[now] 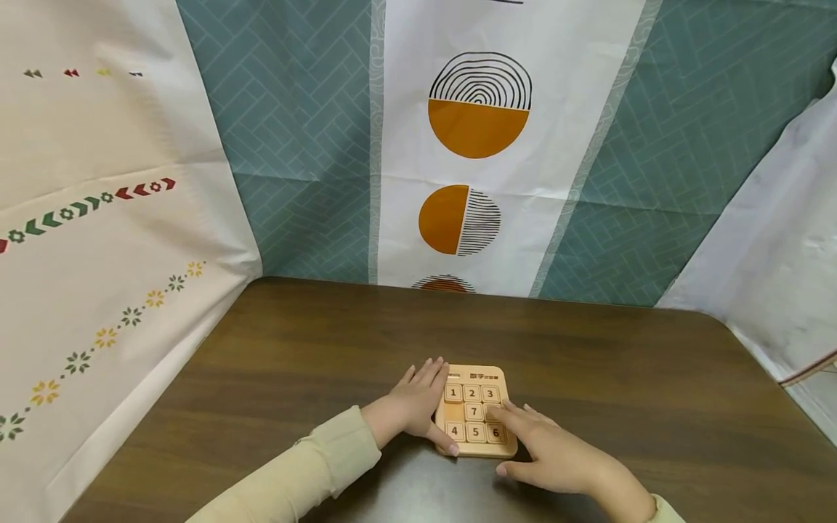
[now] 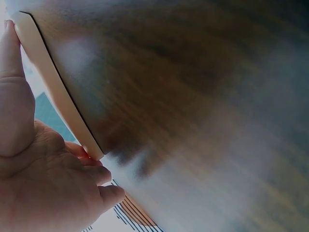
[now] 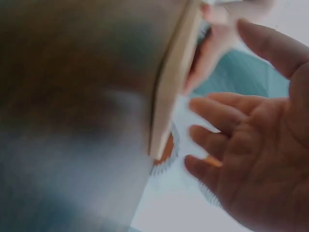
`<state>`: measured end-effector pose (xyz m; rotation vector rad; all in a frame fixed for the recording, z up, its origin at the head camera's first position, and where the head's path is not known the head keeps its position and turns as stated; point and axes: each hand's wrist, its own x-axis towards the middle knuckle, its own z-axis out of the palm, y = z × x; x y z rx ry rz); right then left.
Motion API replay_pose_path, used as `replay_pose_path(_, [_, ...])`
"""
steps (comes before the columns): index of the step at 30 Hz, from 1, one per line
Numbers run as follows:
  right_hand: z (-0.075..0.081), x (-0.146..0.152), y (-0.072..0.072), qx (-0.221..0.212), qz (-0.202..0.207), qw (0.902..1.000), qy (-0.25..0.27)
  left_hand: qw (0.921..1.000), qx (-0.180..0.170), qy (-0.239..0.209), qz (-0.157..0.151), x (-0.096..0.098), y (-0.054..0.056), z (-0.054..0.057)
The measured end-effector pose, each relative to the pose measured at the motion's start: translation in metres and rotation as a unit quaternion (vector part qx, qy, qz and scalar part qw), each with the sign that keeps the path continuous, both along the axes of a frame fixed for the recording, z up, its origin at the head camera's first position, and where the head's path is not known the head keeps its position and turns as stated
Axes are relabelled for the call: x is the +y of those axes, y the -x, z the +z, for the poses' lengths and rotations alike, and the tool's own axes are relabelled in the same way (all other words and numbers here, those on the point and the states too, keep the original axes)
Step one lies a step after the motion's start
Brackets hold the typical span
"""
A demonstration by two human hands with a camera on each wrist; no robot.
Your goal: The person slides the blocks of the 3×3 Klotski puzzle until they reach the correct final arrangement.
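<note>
A wooden number sliding puzzle lies flat on the table. Its top row reads 1, 2, 3 and its bottom row 4, 5, 6. In the middle row, a gap sits on the left, the 7 tile is in the centre, and a fingertip covers the tile on the right. My left hand holds the puzzle's left side, thumb at the near corner, fingers along the far part. With extended fingers, my right hand touches the right-hand tile. The left wrist view shows the thumb and fingers at the board's edge.
Around the puzzle spreads a dark wooden table. A patterned teal and white cloth hangs behind it. On the left is a cream cloth with printed motifs, and on the right a whitish cloth.
</note>
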<state>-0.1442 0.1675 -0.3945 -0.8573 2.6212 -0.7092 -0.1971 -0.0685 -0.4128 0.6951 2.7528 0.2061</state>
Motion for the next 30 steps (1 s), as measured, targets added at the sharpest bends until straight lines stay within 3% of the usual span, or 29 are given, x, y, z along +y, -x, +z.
replay_pose_path(8, [0.002,-0.016,-0.001,0.032,0.046,0.9966,-0.060,1.0000,0.000,0.003,-0.001,0.002,-0.001,0.005])
replay_pose_path(17, [0.005,-0.034,0.005,0.019,0.064,0.9936,-0.091,1.0000,0.000,-0.003,-0.004,0.003,0.000,0.008])
replay_pose_path(30, [-0.002,-0.051,0.011,-0.011,0.080,0.9932,-0.084,1.0000,-0.006,0.000,0.001,0.001,-0.001,-0.001])
